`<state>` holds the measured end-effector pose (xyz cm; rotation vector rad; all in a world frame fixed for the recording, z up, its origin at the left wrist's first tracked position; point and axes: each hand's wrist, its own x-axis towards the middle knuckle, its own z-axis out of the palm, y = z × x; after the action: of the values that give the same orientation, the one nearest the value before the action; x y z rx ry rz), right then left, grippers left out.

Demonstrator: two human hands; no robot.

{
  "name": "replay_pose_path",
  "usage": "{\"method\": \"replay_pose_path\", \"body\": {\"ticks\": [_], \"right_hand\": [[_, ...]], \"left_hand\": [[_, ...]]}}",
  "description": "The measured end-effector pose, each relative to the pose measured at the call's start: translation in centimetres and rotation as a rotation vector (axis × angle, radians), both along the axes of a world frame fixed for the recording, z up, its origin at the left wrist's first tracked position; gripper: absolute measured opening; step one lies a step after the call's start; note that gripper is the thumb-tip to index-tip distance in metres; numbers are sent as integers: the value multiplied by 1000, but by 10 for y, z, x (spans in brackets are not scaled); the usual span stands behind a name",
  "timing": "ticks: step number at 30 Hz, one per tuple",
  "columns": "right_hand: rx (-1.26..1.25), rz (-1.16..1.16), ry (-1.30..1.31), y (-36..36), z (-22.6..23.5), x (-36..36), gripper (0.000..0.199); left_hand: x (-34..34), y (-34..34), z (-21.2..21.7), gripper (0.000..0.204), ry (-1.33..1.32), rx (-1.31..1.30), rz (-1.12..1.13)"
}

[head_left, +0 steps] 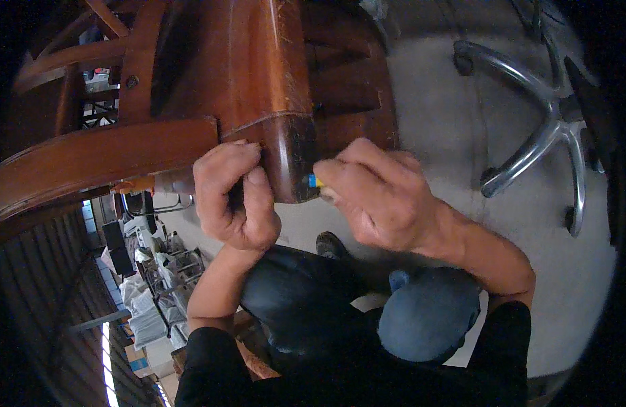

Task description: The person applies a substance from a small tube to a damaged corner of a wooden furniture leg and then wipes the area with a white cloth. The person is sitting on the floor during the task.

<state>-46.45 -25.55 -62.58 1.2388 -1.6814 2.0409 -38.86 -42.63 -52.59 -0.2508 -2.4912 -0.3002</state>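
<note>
Brown wooden furniture point(116, 152), polished, slatted at the far side, from 9 round to 12 o'clock; rounded corner point(282, 156) just off centre towards 11, with scuffs and scratches along the edge. Blue-and-yellow piece point(313, 181), small, near centre at 12 o'clock, just beside the lower end of the corner; contact with the wood impossible to tell. Right hand point(384, 197) at 3 o'clock, bare, thumb and fingers clamped on the piece, its blue end towards 9. Left hand point(218, 193) at 9 o'clock, bare, near the corner's opposite side, fingers curled, thumb tip just below the fingertips; grip or contact impossible to tell. Hands well apart from each other, with the corner between. Chair base point(550, 129), chromed, on dark castors, between 2 and 3 o'clock, on grey floor point(435, 102). Dark shoe point(331, 245) near 6 o'clock. Pale wrapped goods point(143, 308), stacked, at 8 o'clock.
</note>
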Motion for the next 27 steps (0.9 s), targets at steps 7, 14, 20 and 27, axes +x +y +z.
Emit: {"method": "replay_pose_path", "body": {"ticks": [7, 14, 20, 27], "right_hand": [[16, -106, -38, -22, -3, -33, 30], [23, -106, -34, -18, 0, -24, 32], [19, -64, -92, -13, 0, -13, 29], [43, -87, -71, -18, 1, -28, 26]], "left_hand": [[2, -1, -8, 16, 3, 29, 7], [2, 0, -4, 16, 9, 31, 13], [4, 1, -2, 16, -1, 2, 16], [5, -2, -5, 17, -4, 13, 33]]}}
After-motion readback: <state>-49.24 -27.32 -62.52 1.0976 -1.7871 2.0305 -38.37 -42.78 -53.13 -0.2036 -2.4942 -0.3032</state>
